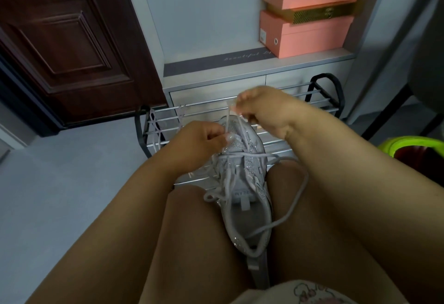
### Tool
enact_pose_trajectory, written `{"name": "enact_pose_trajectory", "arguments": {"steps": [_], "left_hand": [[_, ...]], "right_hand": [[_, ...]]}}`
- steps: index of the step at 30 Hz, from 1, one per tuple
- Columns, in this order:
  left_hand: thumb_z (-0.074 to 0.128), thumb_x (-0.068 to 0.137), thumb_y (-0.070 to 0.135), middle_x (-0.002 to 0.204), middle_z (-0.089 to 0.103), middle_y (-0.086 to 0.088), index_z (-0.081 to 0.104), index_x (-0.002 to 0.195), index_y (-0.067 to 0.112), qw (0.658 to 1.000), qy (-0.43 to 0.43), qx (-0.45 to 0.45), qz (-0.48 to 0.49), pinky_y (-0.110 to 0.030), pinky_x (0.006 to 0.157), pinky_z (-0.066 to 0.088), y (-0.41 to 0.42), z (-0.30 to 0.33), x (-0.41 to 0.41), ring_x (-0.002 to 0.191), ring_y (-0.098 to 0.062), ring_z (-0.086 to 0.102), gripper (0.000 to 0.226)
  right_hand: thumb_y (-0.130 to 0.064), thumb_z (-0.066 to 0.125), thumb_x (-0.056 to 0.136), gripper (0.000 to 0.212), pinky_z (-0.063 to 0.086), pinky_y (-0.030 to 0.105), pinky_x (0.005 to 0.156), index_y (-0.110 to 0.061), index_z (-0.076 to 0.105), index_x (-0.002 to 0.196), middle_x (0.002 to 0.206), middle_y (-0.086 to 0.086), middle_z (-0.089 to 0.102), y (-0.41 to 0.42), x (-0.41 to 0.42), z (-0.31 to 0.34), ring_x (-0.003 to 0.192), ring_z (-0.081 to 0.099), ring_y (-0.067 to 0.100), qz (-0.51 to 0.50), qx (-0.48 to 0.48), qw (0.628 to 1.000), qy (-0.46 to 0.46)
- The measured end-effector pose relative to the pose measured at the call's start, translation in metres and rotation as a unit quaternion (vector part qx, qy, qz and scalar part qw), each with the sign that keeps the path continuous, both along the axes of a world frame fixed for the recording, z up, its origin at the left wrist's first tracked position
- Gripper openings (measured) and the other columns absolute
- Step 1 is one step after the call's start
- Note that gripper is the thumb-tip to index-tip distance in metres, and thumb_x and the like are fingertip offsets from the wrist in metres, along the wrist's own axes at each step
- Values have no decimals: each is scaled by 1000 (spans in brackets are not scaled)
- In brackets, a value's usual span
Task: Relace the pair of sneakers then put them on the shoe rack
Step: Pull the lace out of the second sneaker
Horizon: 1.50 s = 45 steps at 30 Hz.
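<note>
1. The sneaker (242, 159) lies between my two knees, sole down. Its long axis runs away from me: the toe points to the rack, the heel opening is toward my body.
2. It is pale grey, of knitted fabric with small glittering spots. The tongue carries a label, and a flat pull loop hangs at the heel.
3. The lace (292, 204) is a round, soft, pale grey cord. It crosses the upper part loosely, and one long loop falls over my right thigh and comes back to the heel.
4. My left hand (204, 142) rests on the left side of the sneaker. Its fingers are curled, and the thumb and fingertips pinch the lace near the front eyelets.
5. My right hand (262, 109) is lifted above the toe. Its fingers are pressed together and pinch the lace end, which rises tight from the sneaker.
6. The rack (319, 98) stands just behind the sneaker. It has thin shiny metal rods and black rounded side frames. Another white lace (153, 128) hangs over the rods at its left end.
7. Behind the rack is a grey cabinet (310, 67); pink boxes (310, 35) are stacked on it.
8. A dark brown wooden door (69, 46) with panels is at the left. The floor (60, 171) is smooth and grey.
</note>
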<state>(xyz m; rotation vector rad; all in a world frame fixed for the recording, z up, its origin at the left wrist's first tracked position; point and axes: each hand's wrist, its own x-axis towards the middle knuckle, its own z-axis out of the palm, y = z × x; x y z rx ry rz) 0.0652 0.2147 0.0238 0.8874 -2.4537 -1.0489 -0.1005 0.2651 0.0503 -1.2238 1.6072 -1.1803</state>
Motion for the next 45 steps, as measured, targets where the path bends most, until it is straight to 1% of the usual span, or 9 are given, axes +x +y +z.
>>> {"name": "enact_pose_trajectory", "arguments": {"steps": [3, 7, 11, 17, 27, 31, 34, 39, 45], "left_hand": [[54, 93, 36, 64, 47, -12, 66, 78, 5, 999, 46, -6, 3, -19, 47, 34, -4, 9, -12, 51, -14, 39, 37], [56, 94, 26, 50, 52, 10, 68, 76, 10, 993, 98, 63, 21, -18, 51, 40, -6, 20, -27, 47, -6, 44, 28], [54, 95, 20, 47, 49, 7, 69, 76, 14, 975, 155, 151, 55, -17, 44, 34, -12, 19, -29, 40, -4, 37, 25], [51, 96, 16, 55, 40, -1, 65, 74, 9, 927, 280, 229, 101, -16, 36, 27, -33, 55, -46, 38, -6, 32, 28], [48, 98, 33, 48, 33, 7, 68, 89, 12, 970, 83, 226, -14, -20, 46, 29, -11, 13, -30, 45, -11, 26, 31], [49, 98, 20, 47, 37, 4, 68, 81, 12, 962, 139, 234, 34, -19, 45, 29, -8, 11, -37, 40, -9, 30, 27], [48, 97, 15, 48, 38, 4, 63, 78, 10, 919, 242, 295, 97, -13, 35, 23, -27, 31, -38, 34, -4, 28, 25], [48, 98, 22, 50, 40, 1, 66, 81, 9, 942, 197, 259, 79, -13, 35, 29, -23, 37, -42, 34, -7, 32, 28], [37, 97, 50, 56, 32, 2, 61, 86, 6, 952, 108, 286, 2, -20, 43, 23, -12, 8, -27, 44, -10, 22, 51]], "right_hand": [[-11, 58, 91, 27, 29, 20, 46, -13, 50, 66, 56, 0, 39, -14, -3, 16, 50, 35, 9, -28, -50, 991, -123], [-16, 59, 91, 22, 30, 23, 41, -11, 51, 71, 55, 4, 41, -19, 2, 23, 41, 33, 12, 6, -41, 991, -131], [-15, 59, 91, 15, 31, 18, 40, -12, 57, 77, 61, 2, 46, -10, -8, 9, 50, 37, 9, -17, -64, 981, -184], [-24, 60, 92, 21, 27, 21, 44, -9, 60, 76, 53, 4, 37, 4, 7, -17, 45, 31, 13, 89, 30, 994, 58], [-19, 50, 97, 27, 19, 14, 31, -7, 59, 75, 54, -1, 42, -15, -12, 23, 37, 36, 6, -68, -70, 972, -216], [-24, 51, 96, 25, 21, 15, 29, -7, 61, 81, 58, 0, 45, -18, -7, 9, 40, 37, 6, -53, -45, 967, -247], [-30, 57, 92, 26, 19, 15, 30, -5, 59, 84, 60, 2, 43, -4, -9, -7, 40, 35, 7, 5, 14, 979, -202], [-21, 56, 93, 22, 20, 20, 39, -11, 65, 75, 45, -4, 38, 13, 13, -21, 35, 27, 7, 79, 42, 995, -33], [-10, 49, 96, 26, 17, 11, 28, -2, 57, 72, 45, -1, 42, 0, -5, -6, 29, 29, 5, -29, -58, 959, -275]]}}
